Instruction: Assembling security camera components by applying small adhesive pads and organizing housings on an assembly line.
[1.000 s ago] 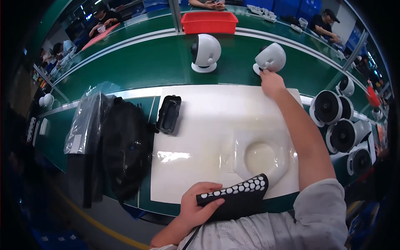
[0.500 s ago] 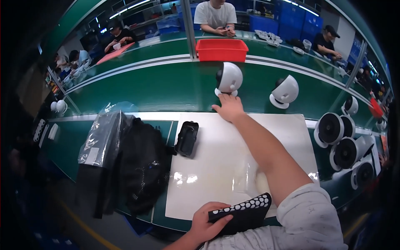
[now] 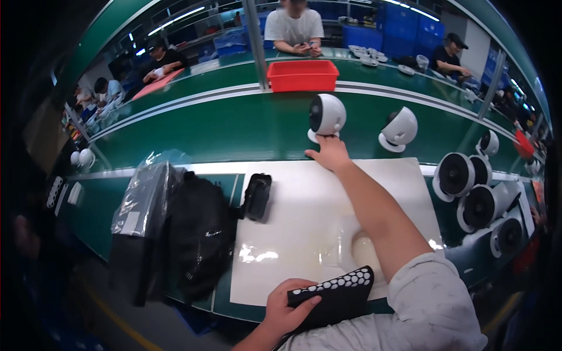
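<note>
My right hand (image 3: 329,153) reaches to the far side of the bench. Its fingers are stretched out and rest at the base of a white, ball-shaped device (image 3: 335,114) with a round black front, and the thumb points off to the left. Low in front of me, my left hand (image 3: 288,307) is closed around a black panel (image 3: 336,307) with a row of white round dots along its edge. A similar white ball-shaped device (image 3: 401,127) stands to the right, apart from my hand. An open black plastic tray (image 3: 258,198) lies at the left of the white mat (image 3: 281,234).
At left are a plastic-wrapped grey package (image 3: 140,202) and a black bag (image 3: 202,234). Several white devices with black fronts (image 3: 456,174) crowd the right side. A red bin (image 3: 302,76) stands beyond the rail, with co-workers at the far bench.
The device at my right hand has shifted slightly right and turned, showing more of its black front. My right hand has moved with it. My left hand still holds the black panel.
</note>
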Tool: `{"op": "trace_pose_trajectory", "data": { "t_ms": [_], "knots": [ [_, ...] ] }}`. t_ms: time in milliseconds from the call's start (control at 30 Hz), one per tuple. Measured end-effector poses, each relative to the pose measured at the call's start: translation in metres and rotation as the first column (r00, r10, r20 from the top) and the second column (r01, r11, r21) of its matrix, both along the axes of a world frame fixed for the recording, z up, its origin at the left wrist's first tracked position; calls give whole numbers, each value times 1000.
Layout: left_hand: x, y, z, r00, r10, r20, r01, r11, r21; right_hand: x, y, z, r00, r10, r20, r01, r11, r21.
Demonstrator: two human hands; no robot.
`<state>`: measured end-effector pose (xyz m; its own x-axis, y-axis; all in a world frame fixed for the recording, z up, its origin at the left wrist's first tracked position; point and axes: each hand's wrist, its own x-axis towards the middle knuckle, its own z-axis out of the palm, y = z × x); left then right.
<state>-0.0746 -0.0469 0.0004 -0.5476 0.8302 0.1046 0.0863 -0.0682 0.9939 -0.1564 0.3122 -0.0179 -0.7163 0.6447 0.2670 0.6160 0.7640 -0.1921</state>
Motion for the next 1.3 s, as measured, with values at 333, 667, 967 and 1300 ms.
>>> {"op": "trace_pose_trajectory", "data": {
  "t_ms": [333,667,967,1300],
  "knots": [
    [2,3,-5,996,63,61,-70,991,111,77,-30,82,958,10,-286,3,999,44],
    [28,10,10,939,-173,-298,240,949,205,249,-132,116,847,-193,-495,-324,550,-769],
    [40,37,9,976,-214,40,206,966,157,311,-184,33,516,-159,-842,-664,547,-510],
    [49,40,14,962,-158,223,140,986,95,299,-201,35,639,-54,-768,-441,792,-423]
  ]
}}
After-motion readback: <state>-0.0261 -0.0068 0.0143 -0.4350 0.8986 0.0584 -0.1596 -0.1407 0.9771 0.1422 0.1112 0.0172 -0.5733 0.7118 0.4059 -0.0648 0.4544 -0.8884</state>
